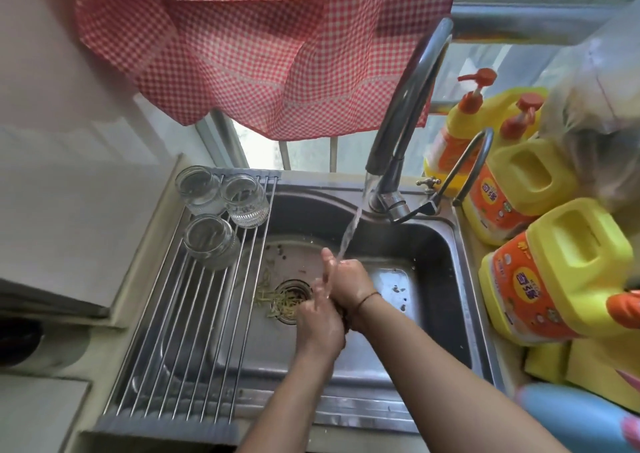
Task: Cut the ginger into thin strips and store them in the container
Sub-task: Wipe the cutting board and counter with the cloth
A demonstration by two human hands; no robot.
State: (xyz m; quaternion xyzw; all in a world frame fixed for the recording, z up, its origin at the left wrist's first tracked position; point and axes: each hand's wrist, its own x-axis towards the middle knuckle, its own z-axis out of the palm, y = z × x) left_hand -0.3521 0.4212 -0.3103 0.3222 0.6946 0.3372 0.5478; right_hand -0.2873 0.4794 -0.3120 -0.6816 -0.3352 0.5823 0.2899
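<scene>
My left hand (317, 321) and my right hand (349, 284) are pressed together over the steel sink (433, 244), under water running from the tap (405, 120). A left finger points straight up beside the right hand. The right hand lies over the left one, and its fingers are hidden. A small dark patch shows between the palms; I cannot tell what it is. Thin yellowish strips (277, 300) lie around the drain (294, 296). No whole ginger, knife or storage container shows plainly.
A roll-up steel rack (194, 331) covers the sink's left part and carries three glass jars (211, 241). Yellow detergent jugs (554, 269) crowd the right counter. A smaller curved tap (464, 165) stands beside the main one. A red checked cloth (259, 44) hangs above.
</scene>
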